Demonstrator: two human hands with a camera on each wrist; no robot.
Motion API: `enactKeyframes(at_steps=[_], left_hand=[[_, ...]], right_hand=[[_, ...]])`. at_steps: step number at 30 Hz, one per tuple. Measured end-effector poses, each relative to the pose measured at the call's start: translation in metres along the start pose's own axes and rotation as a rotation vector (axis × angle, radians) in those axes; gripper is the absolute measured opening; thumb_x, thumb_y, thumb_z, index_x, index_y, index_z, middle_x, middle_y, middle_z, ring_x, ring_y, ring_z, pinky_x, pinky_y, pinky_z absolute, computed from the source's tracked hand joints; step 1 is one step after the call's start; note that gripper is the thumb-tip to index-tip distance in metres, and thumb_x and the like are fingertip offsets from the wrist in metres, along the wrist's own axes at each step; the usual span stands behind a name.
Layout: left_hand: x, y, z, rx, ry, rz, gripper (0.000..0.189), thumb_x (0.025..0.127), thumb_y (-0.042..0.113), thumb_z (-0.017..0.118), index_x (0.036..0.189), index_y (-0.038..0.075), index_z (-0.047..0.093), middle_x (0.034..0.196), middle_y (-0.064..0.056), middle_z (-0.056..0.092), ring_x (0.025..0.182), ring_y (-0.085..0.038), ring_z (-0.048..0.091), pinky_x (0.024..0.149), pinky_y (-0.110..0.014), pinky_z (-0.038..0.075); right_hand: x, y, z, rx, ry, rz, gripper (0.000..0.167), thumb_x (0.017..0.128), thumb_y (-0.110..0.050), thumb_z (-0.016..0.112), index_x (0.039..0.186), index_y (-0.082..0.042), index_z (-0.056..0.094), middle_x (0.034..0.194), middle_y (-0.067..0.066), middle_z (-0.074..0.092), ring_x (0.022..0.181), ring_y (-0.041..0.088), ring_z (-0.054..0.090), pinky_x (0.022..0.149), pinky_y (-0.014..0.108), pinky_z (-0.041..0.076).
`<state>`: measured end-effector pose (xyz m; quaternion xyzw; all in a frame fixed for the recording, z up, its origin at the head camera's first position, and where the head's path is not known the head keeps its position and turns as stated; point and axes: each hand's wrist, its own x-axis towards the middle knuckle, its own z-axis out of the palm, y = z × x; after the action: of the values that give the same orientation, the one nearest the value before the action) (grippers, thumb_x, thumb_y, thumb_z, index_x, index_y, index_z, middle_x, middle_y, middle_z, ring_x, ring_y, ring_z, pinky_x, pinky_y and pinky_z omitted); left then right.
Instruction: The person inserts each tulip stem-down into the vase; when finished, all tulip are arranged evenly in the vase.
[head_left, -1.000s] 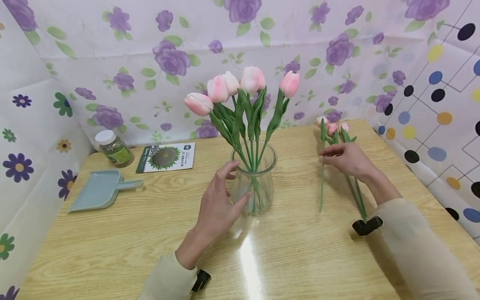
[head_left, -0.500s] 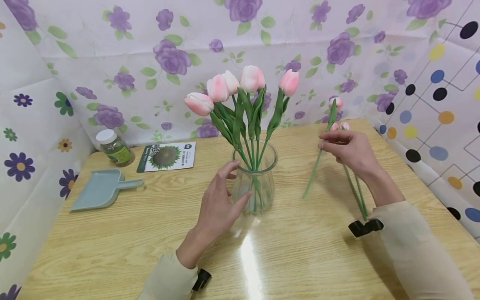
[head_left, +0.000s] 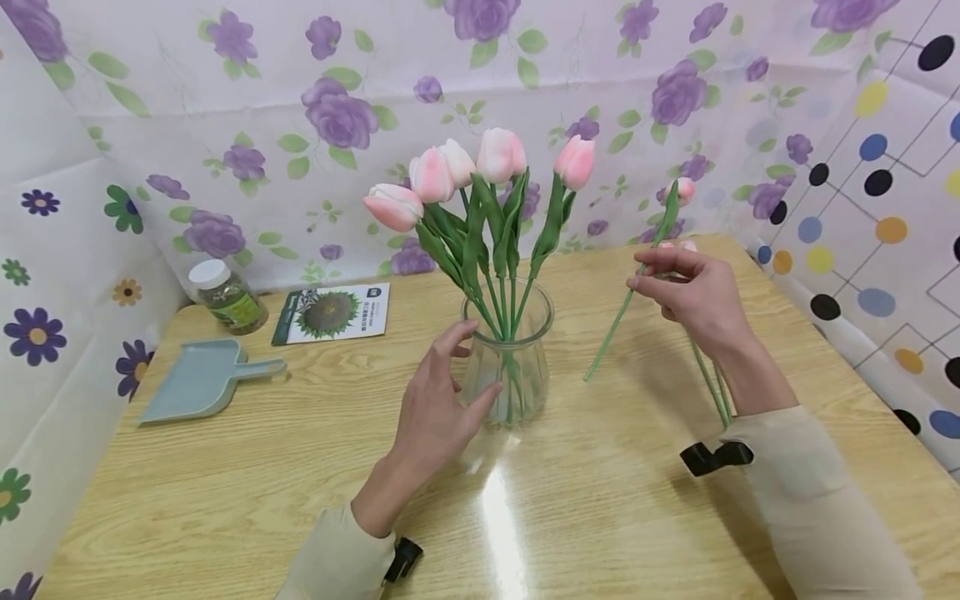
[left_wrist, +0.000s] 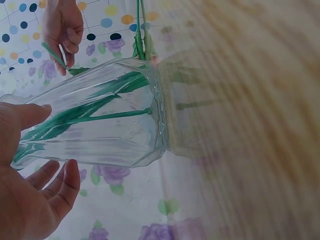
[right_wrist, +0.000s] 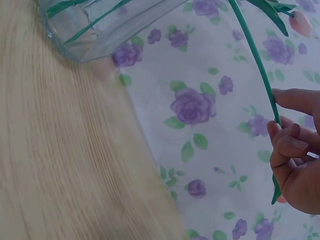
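Pink tulip (head_left: 667, 218) slants in my right hand (head_left: 697, 300), its green stem pinched between thumb and fingers partway along. The bloom tips up and away from me to the right, and the bare lower end slopes down to the left, toward the glass vase (head_left: 534, 379) but apart from it. My left hand (head_left: 442, 396) curves round the near left side of that vase, fingers up by the rim and thumb lower across the front; I cannot tell how firmly each finger presses. The vase stands upright on the wooden counter (head_left: 300, 500), and several pink-and-white standing tulips (head_left: 478, 246) fan out above its mouth, their stems crossing inside the clear glass. Behind and below my right hand are some loose tulips (head_left: 687, 246), lying on the counter with their stems pointing back toward me, partly hidden by my wrist. Over at the far left I have a white-lidded jar (head_left: 228, 297) with a green label, a sunflower card (head_left: 332, 314) just beside it, and a grey-blue dustpan (head_left: 197, 379) nearer me, its handle turned to the right. Purple-flowered cloth (head_left: 247, 100) hangs behind everything, and a dotted sheet (head_left: 877, 250) covers the right side.
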<state>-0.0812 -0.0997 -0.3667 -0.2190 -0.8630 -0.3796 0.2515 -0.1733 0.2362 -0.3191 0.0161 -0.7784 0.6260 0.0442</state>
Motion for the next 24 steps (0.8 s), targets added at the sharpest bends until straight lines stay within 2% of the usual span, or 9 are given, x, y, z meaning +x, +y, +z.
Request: enactKeyframes(at_steps=[8,12,15,19,24], left_hand=[[0.000,0.000,0.000,-0.002,0.001,0.011,0.088,0.084,0.011,0.090,0.151,0.018,0.033,0.148,-0.018,0.058,0.108,-0.034,0.071,0.064,-0.035,0.059],[0.000,-0.001,0.001,-0.002,0.003,0.011,0.088,0.084,0.011,0.090,0.151,0.019,0.033,0.147,-0.017,0.059,0.108,-0.034,0.071,0.064,-0.034,0.059],[0.000,-0.001,0.001,-0.004,0.004,0.015,0.088,0.084,0.011,0.090,0.151,0.019,0.033,0.146,-0.016,0.059,0.108,-0.034,0.071,0.063,-0.035,0.059],[0.000,-0.001,0.001,-0.001,0.003,0.019,0.088,0.084,0.011,0.090,0.151,0.019,0.032,0.146,-0.016,0.059,0.108,-0.034,0.071,0.063,-0.034,0.058],[0.000,0.000,0.000,-0.005,0.001,0.018,0.088,0.085,0.012,0.090,0.150,0.019,0.033,0.146,-0.016,0.059,0.108,-0.035,0.071,0.063,-0.032,0.057]], right_hand=[[-0.004,-0.014,0.012,0.187,0.046,-0.036,0.025,0.089,-0.015,0.087,0.113,-0.014,0.080,0.088,-0.006,0.070,0.053,0.010,0.043,0.047,0.024,0.035],[-0.005,-0.019,0.017,0.288,0.060,-0.098,0.022,0.089,-0.007,0.085,0.111,-0.009,0.080,0.082,-0.004,0.069,0.049,0.011,0.038,0.046,0.029,0.023],[-0.005,-0.023,0.020,0.351,0.071,-0.143,0.022,0.088,-0.002,0.084,0.109,-0.005,0.080,0.081,-0.002,0.068,0.049,0.010,0.036,0.051,0.034,0.016],[-0.005,-0.028,0.022,0.390,0.096,-0.155,0.022,0.087,0.000,0.084,0.109,-0.004,0.081,0.081,-0.002,0.068,0.051,0.009,0.038,0.054,0.035,0.015],[-0.004,-0.035,0.026,0.422,0.130,-0.168,0.023,0.086,0.002,0.084,0.108,-0.004,0.081,0.081,-0.001,0.067,0.053,0.008,0.042,0.052,0.032,0.017]])
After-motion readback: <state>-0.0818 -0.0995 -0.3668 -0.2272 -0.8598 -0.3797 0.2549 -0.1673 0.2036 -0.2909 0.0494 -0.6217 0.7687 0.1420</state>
